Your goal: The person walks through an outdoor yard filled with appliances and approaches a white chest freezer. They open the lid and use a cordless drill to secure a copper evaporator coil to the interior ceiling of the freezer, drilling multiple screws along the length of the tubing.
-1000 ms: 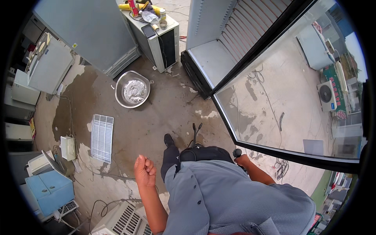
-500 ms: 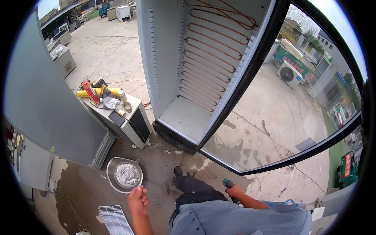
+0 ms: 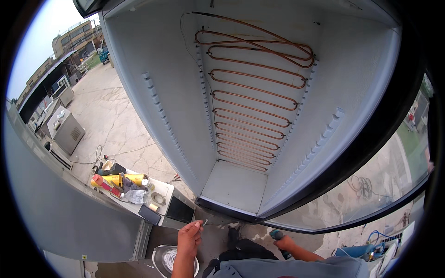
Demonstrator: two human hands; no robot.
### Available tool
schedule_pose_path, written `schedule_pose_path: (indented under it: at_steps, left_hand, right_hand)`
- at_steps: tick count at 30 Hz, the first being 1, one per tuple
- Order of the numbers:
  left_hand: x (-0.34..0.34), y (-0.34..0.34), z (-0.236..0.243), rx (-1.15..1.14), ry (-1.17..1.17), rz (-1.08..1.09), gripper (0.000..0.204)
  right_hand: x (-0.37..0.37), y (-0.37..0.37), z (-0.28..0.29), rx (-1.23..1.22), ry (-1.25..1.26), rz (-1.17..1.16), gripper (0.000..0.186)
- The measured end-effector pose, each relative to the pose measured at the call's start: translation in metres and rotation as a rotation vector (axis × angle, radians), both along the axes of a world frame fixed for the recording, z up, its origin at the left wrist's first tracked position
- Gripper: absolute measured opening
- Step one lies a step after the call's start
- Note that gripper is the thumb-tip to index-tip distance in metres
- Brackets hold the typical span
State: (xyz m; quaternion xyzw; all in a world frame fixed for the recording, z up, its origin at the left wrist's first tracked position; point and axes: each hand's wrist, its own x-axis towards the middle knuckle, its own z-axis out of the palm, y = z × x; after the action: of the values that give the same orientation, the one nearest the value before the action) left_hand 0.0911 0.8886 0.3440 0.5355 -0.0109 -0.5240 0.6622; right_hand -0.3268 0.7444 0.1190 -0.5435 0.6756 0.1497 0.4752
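Compared with half a second ago, the view has tilted up and the open cabinet [image 3: 236, 185] now fills its upper middle. The left hand [image 3: 189, 238], seen over the basin [image 3: 159, 260] then, now shows in front of the white unit [image 3: 164, 187], thumb and finger pinching a small part [image 3: 205, 223] too small to identify. The right hand [image 3: 285, 243] stays wrapped around a teal and black drill [image 3: 276, 235], below the glass door [image 3: 389, 171]. Neither hand touches the cabinet, whose back wall carries a looped copper coil [image 3: 254, 97].

A red can [image 3: 105, 184], a phone [image 3: 149, 214], a tape roll [image 3: 158, 199] and a clear plastic item [image 3: 135, 196] crowd the white unit's top. A tall grey cabinet [image 3: 69, 217] stands to its left. The floor near the basin is dark; beyond lies pale, cracked paving [image 3: 111, 120] with a building [image 3: 74, 39] at the far side.
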Motion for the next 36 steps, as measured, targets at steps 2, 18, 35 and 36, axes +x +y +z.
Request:
schedule_pose_path:
  at_steps: [2,18,35,36]
  left_hand:
    - [0.013,-0.043,0.017,-0.039,-0.015,-0.047,0.018]
    - [0.059,-0.248,0.061,-0.142,0.022,-0.598,0.025]
    - [0.139,-0.305,0.134,-0.355,0.002,-0.704,0.022]
    - [0.14,-0.311,0.146,-0.405,-0.013,-0.692,0.021]
  right_hand:
    - [0.017,-0.02,-0.006,-0.006,-0.02,-0.015,0.034]
    - [0.074,0.022,-0.009,-0.151,-0.381,-0.493,0.03]
    - [0.206,0.017,0.076,-0.383,-0.353,-0.654,0.021]
    - [0.212,0.006,0.086,-0.425,-0.342,-0.629,0.021]
